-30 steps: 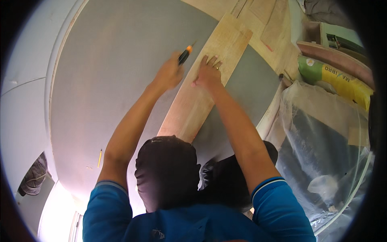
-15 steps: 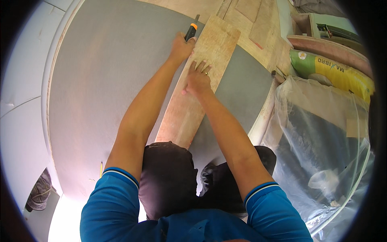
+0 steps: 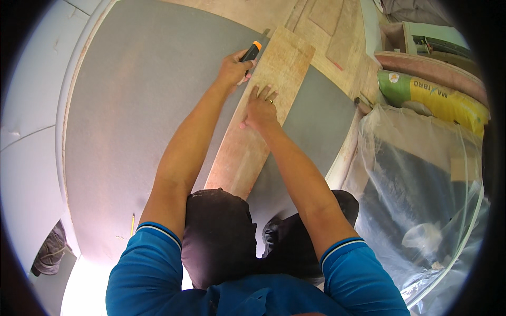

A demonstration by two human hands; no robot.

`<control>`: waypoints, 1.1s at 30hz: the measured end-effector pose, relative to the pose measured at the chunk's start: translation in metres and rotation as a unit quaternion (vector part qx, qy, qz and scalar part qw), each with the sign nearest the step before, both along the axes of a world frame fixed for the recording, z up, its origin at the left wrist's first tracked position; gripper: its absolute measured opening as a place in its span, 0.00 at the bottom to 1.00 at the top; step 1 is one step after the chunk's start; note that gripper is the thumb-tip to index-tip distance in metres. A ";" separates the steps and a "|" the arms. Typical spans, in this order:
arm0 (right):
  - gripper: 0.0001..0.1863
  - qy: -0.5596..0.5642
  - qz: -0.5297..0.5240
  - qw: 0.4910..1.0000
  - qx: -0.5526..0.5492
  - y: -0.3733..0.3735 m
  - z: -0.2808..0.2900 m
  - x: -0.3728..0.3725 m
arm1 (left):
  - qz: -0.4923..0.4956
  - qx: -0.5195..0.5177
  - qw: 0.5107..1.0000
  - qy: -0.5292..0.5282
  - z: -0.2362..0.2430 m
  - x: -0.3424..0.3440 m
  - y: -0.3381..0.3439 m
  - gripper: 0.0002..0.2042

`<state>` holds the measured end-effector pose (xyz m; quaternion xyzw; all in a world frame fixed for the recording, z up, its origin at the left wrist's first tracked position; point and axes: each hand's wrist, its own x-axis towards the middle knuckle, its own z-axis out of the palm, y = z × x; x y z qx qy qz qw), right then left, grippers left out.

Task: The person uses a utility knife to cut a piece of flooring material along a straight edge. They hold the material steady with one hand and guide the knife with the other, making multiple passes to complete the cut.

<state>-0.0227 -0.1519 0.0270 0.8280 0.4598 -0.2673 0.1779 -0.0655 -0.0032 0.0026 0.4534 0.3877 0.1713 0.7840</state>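
Note:
My left hand (image 3: 234, 71) is closed round a black and orange utility knife (image 3: 252, 51), whose tip points away from me, close to the left edge of a long plywood strip (image 3: 287, 52). Flat on that strip, fingers spread, my right hand (image 3: 262, 109) presses down; a ring shows on one finger. Beneath the strip lies a large grey sheet (image 3: 137, 105), visible on both sides of it. The strip runs diagonally from my knee to the sheet's far edge. Whether the blade touches the sheet, I cannot tell.
A yellow pencil (image 3: 133, 225) lies on the sheet at lower left. To the right are a green and yellow bag (image 3: 443, 97) and clear plastic sheeting (image 3: 421, 210). Bare wood boards (image 3: 337, 42) extend beyond the sheet. A cap (image 3: 50, 250) sits at far left.
My left hand has come slightly back toward me with the knife, which now leans more to the right. My right hand keeps its place on the strip.

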 end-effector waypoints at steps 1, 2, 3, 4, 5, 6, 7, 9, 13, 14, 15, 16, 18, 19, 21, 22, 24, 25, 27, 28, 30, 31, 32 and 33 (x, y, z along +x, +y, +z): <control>0.78 0.000 0.004 1.000 0.004 0.001 0.001 -0.001 | -0.018 -0.002 1.000 -0.016 -0.003 -0.003 0.002 0.21; 0.78 0.000 0.009 1.000 0.009 0.003 0.002 -0.003 | -0.012 -0.007 1.000 -0.021 -0.006 -0.004 0.001 0.21; 0.78 -0.004 0.009 1.000 0.012 0.000 0.000 -0.002 | -0.007 -0.015 1.000 -0.026 -0.005 -0.004 -0.003 0.20; 0.77 -0.008 0.009 1.000 0.015 -0.002 -0.002 -0.002 | -0.003 -0.022 0.999 -0.031 -0.005 -0.004 -0.006 0.19; 0.77 -0.012 0.009 1.000 0.019 -0.004 -0.004 -0.002 | 0.001 -0.023 1.000 -0.019 -0.004 -0.004 -0.007 0.19; 0.77 -0.012 0.008 1.000 0.019 -0.004 -0.004 -0.001 | 0.005 -0.023 1.000 -0.007 -0.005 -0.005 -0.007 0.18; 0.78 -0.011 0.008 1.000 0.018 -0.004 -0.005 -0.001 | 0.009 -0.023 1.000 0.005 -0.005 -0.005 -0.007 0.17; 0.78 -0.009 0.005 1.000 0.018 -0.003 -0.006 -0.001 | 0.019 -0.039 0.998 0.036 -0.005 -0.006 -0.005 0.15; 0.78 -0.002 0.002 1.000 0.015 -0.002 -0.005 -0.001 | 0.018 -0.052 0.997 0.048 -0.005 -0.007 -0.003 0.15; 0.78 0.000 0.002 1.000 0.013 -0.002 -0.004 -0.001 | 0.015 -0.038 0.998 0.051 -0.005 -0.007 -0.003 0.16; 0.78 0.001 0.000 1.000 0.013 -0.001 -0.003 -0.001 | 0.012 -0.024 0.998 0.054 -0.006 -0.007 -0.003 0.16; 0.78 0.003 -0.002 1.000 0.013 -0.001 -0.002 -0.001 | 0.008 -0.011 0.998 0.057 -0.006 -0.007 -0.003 0.16; 0.78 0.006 -0.003 1.000 0.013 -0.001 -0.001 -0.001 | 0.008 -0.003 0.996 0.089 -0.007 -0.005 -0.002 0.17; 0.78 0.008 -0.003 1.000 0.012 -0.001 0.000 -0.001 | 0.007 0.001 0.995 0.104 -0.007 -0.004 -0.001 0.17; 0.78 0.007 -0.003 1.000 0.007 -0.002 0.000 0.000 | -0.031 0.040 0.992 0.112 -0.008 -0.003 0.000 0.16; 0.78 0.004 -0.002 1.000 0.002 -0.001 0.000 0.000 | -0.050 0.060 0.990 0.115 -0.010 -0.001 0.000 0.16; 0.78 -0.001 0.004 1.000 -0.003 0.001 -0.001 0.000 | -0.061 0.164 0.974 0.144 -0.015 0.008 0.006 0.16; 0.78 -0.003 0.011 1.000 -0.004 0.001 -0.002 -0.001 | -0.065 0.215 0.962 0.157 -0.018 0.014 0.011 0.17; 0.78 -0.004 0.011 1.000 -0.006 0.000 -0.006 0.001 | -0.113 0.280 0.940 0.161 -0.016 0.032 0.021 0.17; 0.78 -0.001 0.005 1.000 -0.005 -0.001 -0.008 0.002 | -0.137 0.311 0.926 0.164 -0.015 0.041 0.024 0.18; 0.78 0.001 0.006 1.000 0.003 -0.001 -0.010 0.000 | -0.134 0.397 0.883 0.209 -0.018 0.059 0.029 0.18; 0.78 -0.002 0.012 1.000 0.007 -0.001 -0.009 0.000 | -0.132 0.439 0.859 0.228 -0.019 0.068 0.031 0.18; 0.78 -0.005 0.018 1.000 0.012 0.000 -0.007 -0.001 | -0.141 0.436 0.855 0.242 -0.020 0.076 0.032 0.18; 0.78 0.000 0.012 1.000 0.008 -0.001 -0.008 0.000 | -0.153 0.433 0.851 0.254 -0.019 0.085 0.031 0.18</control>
